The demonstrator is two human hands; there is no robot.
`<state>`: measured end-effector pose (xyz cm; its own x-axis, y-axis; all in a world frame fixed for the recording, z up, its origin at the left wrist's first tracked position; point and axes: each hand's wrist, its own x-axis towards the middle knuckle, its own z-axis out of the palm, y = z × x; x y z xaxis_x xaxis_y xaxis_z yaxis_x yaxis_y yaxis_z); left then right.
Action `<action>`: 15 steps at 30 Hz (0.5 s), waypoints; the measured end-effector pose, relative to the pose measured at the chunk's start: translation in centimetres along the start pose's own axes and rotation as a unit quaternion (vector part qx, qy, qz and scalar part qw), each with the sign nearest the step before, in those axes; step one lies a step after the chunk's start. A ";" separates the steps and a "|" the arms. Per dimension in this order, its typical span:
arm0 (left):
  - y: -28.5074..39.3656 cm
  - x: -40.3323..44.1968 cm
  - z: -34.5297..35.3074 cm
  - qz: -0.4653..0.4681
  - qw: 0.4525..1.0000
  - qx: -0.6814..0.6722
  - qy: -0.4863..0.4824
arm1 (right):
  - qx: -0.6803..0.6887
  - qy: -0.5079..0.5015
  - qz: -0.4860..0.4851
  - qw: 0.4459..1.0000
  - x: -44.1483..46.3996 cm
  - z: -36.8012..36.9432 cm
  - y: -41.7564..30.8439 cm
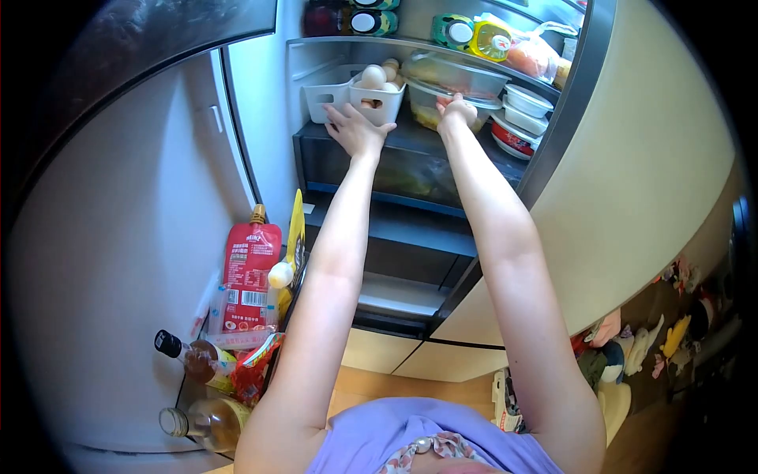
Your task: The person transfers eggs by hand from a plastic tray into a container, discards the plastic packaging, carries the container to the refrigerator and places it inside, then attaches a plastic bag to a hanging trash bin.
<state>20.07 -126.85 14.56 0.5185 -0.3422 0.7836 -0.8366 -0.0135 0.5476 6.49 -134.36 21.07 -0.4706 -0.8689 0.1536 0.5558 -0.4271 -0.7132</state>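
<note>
Inside an open fridge, my left hand (357,133) reaches to two white plastic baskets (325,96) standing side by side. Its fingers are spread at the front of the baskets and hold nothing. Brown eggs (373,77) are piled in the right-hand basket. My right hand (459,113) is at the front rim of a clear plastic food container (427,115), its fingers curled against the edge. Yellowish food shows through the container's wall. A second clear container (454,71) rests on top of it.
Stacked white-lidded tubs (527,101) and a red-and-white bowl (513,139) stand on the right of the shelf. Bottles (456,31) lie on the shelf above. In the open door at left are a red sauce pouch (251,272) and glass bottles (207,423).
</note>
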 end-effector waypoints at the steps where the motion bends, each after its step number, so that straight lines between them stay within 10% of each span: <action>1: -0.1 0.0 0.0 0.000 1.000 0.001 -0.006 | -0.008 0.002 0.004 1.000 -0.4 0.0 -0.1; 4: -0.4 0.1 0.0 0.006 1.000 -0.010 -0.011 | -0.013 0.104 0.084 0.991 -3.2 0.5 -1.1; 6: -0.1 0.1 -0.1 -0.004 1.000 -0.006 -0.026 | -0.164 0.069 -0.196 0.964 -2.2 0.7 1.9; 9: -0.2 0.0 0.1 0.000 0.999 0.023 -0.045 | -0.292 -0.215 -0.489 0.793 -7.4 1.9 -0.6; 11: -0.9 0.0 1.3 0.023 0.998 0.048 -0.017 | -0.363 -0.264 -0.695 0.561 -9.8 4.2 -0.7; 15: -3.1 0.3 5.2 0.044 0.998 0.036 0.011 | -0.549 -0.305 -0.692 0.355 -11.6 8.4 2.8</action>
<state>21.95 -131.78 11.59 0.4454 -0.3249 0.8343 -0.8892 -0.0515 0.4546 19.23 -127.60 23.09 0.6500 -0.0515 0.7582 -0.6793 -0.4865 0.5494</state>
